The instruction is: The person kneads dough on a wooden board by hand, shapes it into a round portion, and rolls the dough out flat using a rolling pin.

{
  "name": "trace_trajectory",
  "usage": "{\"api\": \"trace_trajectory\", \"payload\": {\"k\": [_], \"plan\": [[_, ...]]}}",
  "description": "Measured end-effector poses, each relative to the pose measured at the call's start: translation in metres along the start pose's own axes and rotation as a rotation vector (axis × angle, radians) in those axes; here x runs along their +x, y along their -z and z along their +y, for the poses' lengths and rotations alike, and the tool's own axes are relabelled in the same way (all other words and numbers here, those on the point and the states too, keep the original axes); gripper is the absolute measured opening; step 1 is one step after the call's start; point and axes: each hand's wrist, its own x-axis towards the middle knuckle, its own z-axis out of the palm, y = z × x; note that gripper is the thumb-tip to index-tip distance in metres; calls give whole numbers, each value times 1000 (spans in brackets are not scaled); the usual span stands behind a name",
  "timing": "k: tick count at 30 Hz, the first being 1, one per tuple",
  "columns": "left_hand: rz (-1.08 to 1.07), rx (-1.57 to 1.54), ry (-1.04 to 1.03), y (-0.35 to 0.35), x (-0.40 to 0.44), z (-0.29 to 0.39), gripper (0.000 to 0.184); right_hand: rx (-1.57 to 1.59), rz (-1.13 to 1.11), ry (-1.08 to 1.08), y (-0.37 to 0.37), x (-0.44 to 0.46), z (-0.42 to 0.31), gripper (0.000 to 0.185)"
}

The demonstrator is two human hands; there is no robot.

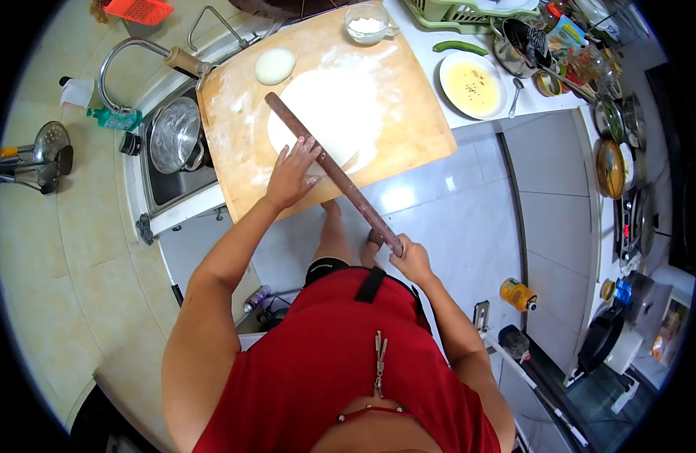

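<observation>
A long dark rolling pin (340, 177) lies diagonally, its upper end over a wide flat sheet of white dough (337, 106) on a floured wooden board (416, 121). My left hand (293, 172) rests against the middle of the pin with its fingers spread, near the sheet's lower left edge. Around the pin's lower end, past the board's front edge, the fingers of my right hand (412, 260) are closed. A round lump of dough (275, 66) sits on the board above the pin's upper end.
A glass bowl of flour (367, 24) stands at the board's back edge. Right of the board are a plate of yellow liquid (472, 84), a spoon (516, 98) and a green vegetable (460, 47). The sink (167, 189) at left holds a metal pot (176, 134).
</observation>
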Motion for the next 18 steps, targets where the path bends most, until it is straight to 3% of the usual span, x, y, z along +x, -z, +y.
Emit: {"api": "trace_trajectory", "payload": {"k": [2,5,11,18], "plan": [[22,-14,-32,-2,7,6,69,224,-59,16,-9,-6,9,25],[78,-47,-119,-13,43,16,68,581,-227,-120,-14,-9,25,39],[113,49,-257,-28,131,54,60,649,-254,-298,0,-7,33,27],[113,-53,-418,-43,204,104,72,856,-230,-542,-8,-34,37,17]]}}
